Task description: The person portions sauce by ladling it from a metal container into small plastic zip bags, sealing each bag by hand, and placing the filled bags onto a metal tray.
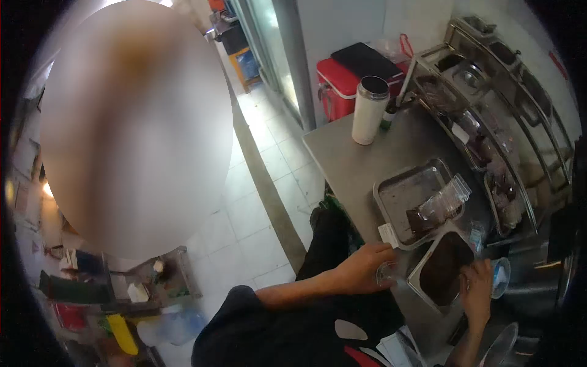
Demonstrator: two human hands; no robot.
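In the head view, my left hand [371, 267] has its fingers curled round a small clear plastic cup [386, 274] by the steel table's edge. Fingers bent down, my right hand [476, 286] is at the right side of a rectangular container [423, 260] of dark brown contents [446, 269]; whether the fingertips hold anything is too small to tell. Just beyond stands a larger clear tray [391, 205] with a stack of clear plastic packets [443, 202] in it. A blue-and-clear round tub [501, 276] is right of my right hand.
A white tumbler [369, 113] and a small dark bottle [387, 118] stand on the steel table [342, 153]. Behind them is a red cooler [337, 79]. A tiered metal rack [489, 122] holds packets and pans at the right. A large blurred patch covers the upper left.
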